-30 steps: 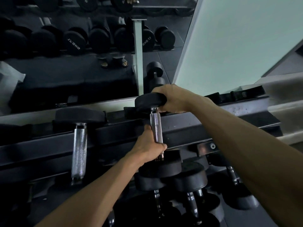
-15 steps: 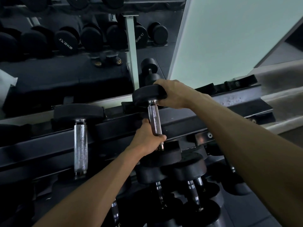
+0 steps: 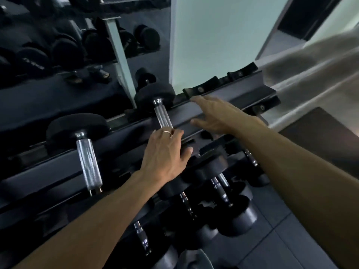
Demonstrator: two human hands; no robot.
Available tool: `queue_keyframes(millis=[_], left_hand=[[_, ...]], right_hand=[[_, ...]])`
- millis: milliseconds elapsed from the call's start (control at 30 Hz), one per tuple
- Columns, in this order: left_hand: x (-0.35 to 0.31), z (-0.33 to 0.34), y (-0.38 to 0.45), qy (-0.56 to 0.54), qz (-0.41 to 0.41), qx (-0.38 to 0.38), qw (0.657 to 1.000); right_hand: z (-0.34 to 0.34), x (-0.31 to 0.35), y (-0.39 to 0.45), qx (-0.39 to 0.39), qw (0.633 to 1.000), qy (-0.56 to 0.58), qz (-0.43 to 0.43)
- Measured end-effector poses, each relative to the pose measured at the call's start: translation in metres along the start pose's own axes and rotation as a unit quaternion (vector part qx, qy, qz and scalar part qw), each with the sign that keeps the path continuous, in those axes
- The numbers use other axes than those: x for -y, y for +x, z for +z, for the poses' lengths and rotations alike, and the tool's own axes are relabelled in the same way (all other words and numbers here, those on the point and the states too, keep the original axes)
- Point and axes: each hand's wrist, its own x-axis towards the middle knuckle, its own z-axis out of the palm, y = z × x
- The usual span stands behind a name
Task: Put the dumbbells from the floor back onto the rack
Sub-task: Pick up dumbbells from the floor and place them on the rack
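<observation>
A black dumbbell (image 3: 155, 95) with a chrome handle lies across the top tier of the dark rack (image 3: 223, 98), its far head against the mirror. My left hand (image 3: 167, 152) rests over the near end of that handle, fingers loosely spread, a ring on one finger. My right hand (image 3: 215, 115) hovers open just right of the dumbbell, palm down over the rack rail, holding nothing. A second, larger dumbbell (image 3: 85, 150) sits on the same tier to the left.
Several more dumbbells (image 3: 219, 183) fill the lower tier below my hands. An empty black cradle (image 3: 202, 88) stands on the top rail to the right. A mirror (image 3: 58, 55) behind reflects another rack. Grey tiled floor (image 3: 281, 239) lies at lower right.
My right hand has let go of the dumbbell's far head and moved right, opening. My left hand has loosened from gripping the handle to lying over its near end. The view tilted.
</observation>
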Motion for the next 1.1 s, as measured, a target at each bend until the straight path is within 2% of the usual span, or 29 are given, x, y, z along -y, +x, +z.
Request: queue_keyframes(millis=[233,467,800,1100], left_hand=[[-0.060,0.009,-0.041,0.058,0.174,0.030,0.983],[-0.134,0.073,-0.107,0.037,0.292,0.111,0.949],[-0.218,0.224,-0.249,0.025,0.335,0.275,0.901],[-0.208,0.397,-0.312,0.058,0.308,0.389,0.866]], right_hand=[[0.015,-0.028,-0.113,-0.029,0.995,-0.008,0.096],[0.068,-0.073,-0.229,-0.028,0.980,0.034,0.193],[0.237,-0.117,-0.430,0.028,0.935,0.140,0.326],[0.433,-0.148,-0.492,0.087,0.883,0.235,0.397]])
